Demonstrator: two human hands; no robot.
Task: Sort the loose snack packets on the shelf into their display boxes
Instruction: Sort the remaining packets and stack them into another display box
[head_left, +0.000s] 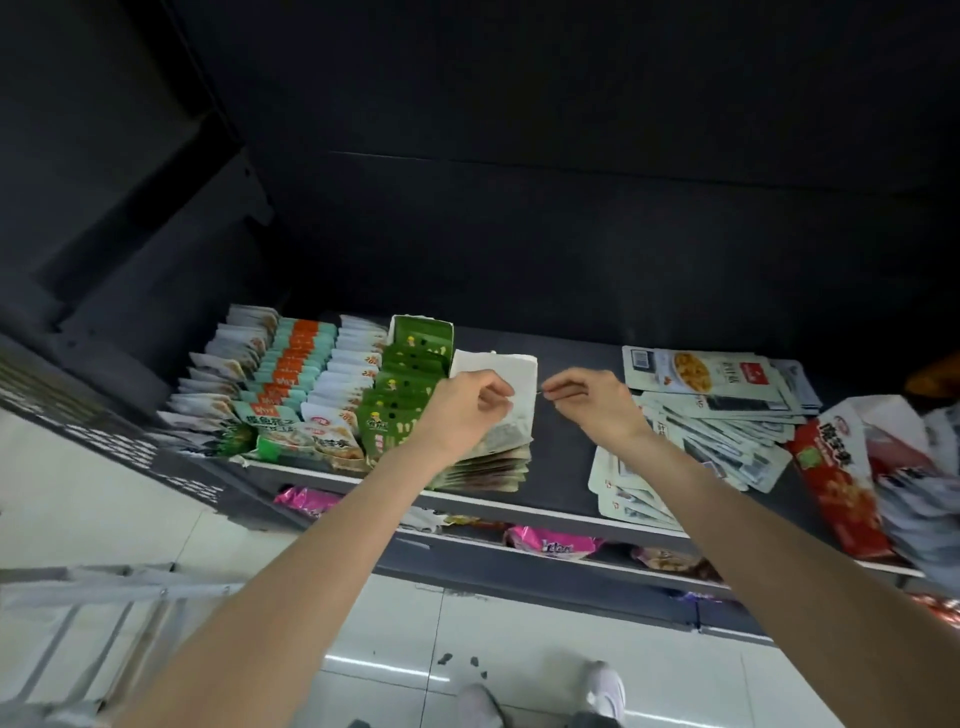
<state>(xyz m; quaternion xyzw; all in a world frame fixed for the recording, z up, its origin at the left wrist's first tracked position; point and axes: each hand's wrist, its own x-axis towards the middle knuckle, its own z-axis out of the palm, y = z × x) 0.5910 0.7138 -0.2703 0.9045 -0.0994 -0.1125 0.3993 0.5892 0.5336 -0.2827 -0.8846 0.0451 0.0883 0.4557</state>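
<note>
The loose snack packets (727, 415) lie fanned in a flat heap right of centre in the frame, on the dark shelf (566, 452), most of them pale with dark label panels, one at the top showing a bowl of yellow food. Just left of centre stands a white display box (511, 366), open at the top, with a row of pale packets (493, 462) packed upright in front of its back flap. The left hand (462, 410) reaches over this row, its grip narrow, fingers curled and pinched on the top edge of a packet there. The right hand (592, 402) hovers between the box and the loose heap, thumb and forefinger closed together; whether something thin sits between them I cannot tell. Left of the white box stands a green box (415, 374) of green packets, then further rows in white, orange-teal and white towards the left edge. At the far right a long red packet (836, 483) lies at an angle by the shelf front. Pink packets (550, 543) show on the lower shelf, and white shoes (605, 688) on the tiled floor at the bottom.
</note>
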